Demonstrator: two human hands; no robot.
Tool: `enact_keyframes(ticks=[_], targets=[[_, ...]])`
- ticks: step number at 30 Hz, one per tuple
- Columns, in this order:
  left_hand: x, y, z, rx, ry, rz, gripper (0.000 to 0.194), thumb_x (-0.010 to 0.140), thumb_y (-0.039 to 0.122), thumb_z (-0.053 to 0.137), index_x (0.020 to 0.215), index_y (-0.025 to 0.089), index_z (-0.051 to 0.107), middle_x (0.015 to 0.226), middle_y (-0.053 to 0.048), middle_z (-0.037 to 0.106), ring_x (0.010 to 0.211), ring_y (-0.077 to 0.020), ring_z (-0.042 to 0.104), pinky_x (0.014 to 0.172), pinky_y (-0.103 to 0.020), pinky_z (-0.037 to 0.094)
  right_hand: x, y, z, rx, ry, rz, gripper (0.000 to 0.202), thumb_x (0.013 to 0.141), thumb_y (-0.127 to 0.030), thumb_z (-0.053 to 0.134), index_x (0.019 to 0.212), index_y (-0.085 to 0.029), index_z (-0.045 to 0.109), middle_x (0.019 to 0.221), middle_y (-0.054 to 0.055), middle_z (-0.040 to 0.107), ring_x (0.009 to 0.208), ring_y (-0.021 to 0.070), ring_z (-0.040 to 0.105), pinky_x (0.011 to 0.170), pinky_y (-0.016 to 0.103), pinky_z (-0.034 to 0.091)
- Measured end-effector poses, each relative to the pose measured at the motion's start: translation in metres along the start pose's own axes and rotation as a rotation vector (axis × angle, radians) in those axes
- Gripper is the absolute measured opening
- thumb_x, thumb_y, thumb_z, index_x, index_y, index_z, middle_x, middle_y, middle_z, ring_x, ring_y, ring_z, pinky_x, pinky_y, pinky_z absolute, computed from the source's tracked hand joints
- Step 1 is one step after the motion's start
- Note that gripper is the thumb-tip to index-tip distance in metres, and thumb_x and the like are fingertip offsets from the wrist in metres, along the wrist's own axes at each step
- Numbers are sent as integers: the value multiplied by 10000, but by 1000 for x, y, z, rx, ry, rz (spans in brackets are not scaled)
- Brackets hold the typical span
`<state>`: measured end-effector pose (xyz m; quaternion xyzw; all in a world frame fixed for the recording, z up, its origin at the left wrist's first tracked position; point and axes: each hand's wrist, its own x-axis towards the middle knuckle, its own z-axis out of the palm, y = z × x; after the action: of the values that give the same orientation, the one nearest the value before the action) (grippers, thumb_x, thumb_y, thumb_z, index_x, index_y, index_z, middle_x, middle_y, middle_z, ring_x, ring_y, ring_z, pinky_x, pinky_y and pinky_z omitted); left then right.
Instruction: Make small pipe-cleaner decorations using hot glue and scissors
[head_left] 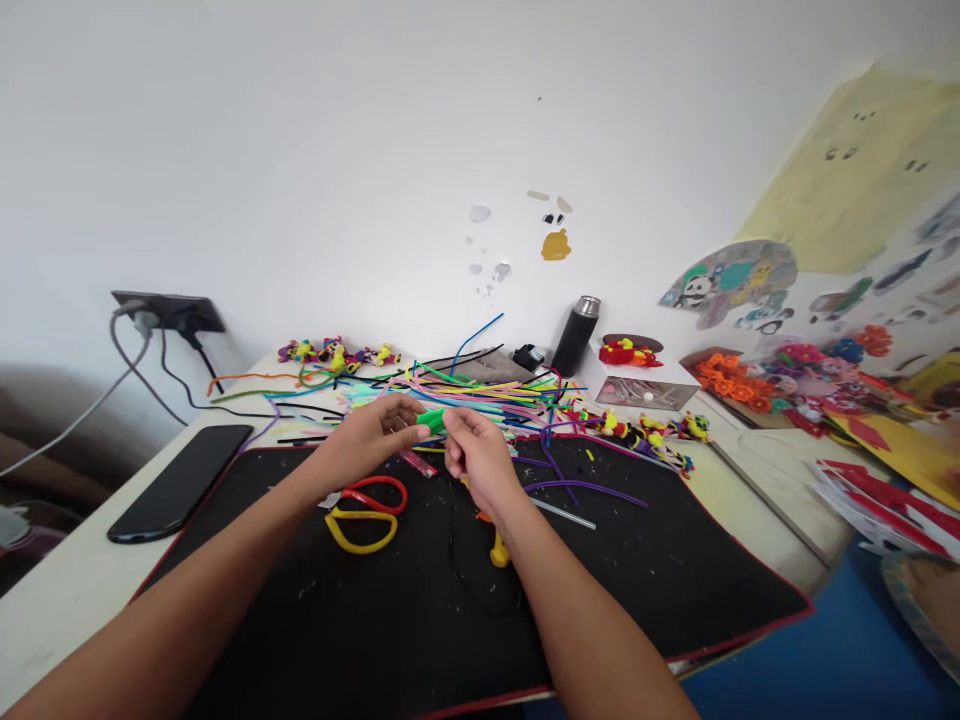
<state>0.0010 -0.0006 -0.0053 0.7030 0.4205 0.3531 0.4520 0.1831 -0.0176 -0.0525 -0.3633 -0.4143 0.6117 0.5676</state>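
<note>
Between my two hands is a small bright green piece (432, 420), whose exact shape I cannot make out. My left hand (379, 432) pinches its left side with thumb and fingers. The fingers of my right hand (478, 452) are closed on its right end. Behind the hands lies a heap of colourful pipe cleaners (495, 395). Scissors with red and yellow handles (365, 532) rest on the black mat (360, 620) below my left hand. A yellow object (499, 551) lies partly hidden beside my right forearm, and purple pipe cleaners (589, 487) are to the right.
A phone (181, 483) lies at the left, near cables and a power strip (169, 311). By the wall are a black flask (577, 338) and a white box (649, 386). Small colourful figures (652, 438) and orange flowers (731, 382) are at the right.
</note>
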Motion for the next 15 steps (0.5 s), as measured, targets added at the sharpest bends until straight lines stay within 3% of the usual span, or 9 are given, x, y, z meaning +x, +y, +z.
enact_keyframes(ticks=[5, 15], targets=[[-2, 6, 3, -285, -151, -91, 492, 823, 548, 804, 1094, 224, 551, 801, -14, 738, 740, -248, 758, 746, -410, 592, 1, -1, -1, 109, 7, 2, 473, 756, -597, 838, 821, -211, 574, 503, -114, 432, 346, 57, 354, 350, 202, 181], [-4, -1, 14, -170, 22, 80, 373, 883, 482, 766, 1021, 221, 536, 722, 32, 679, 656, -187, 701, 641, -324, 563, -2, -4, 4, 119, -30, 24, 501, 749, -624, 838, 810, -211, 561, 502, -114, 422, 360, 60, 348, 364, 200, 170]])
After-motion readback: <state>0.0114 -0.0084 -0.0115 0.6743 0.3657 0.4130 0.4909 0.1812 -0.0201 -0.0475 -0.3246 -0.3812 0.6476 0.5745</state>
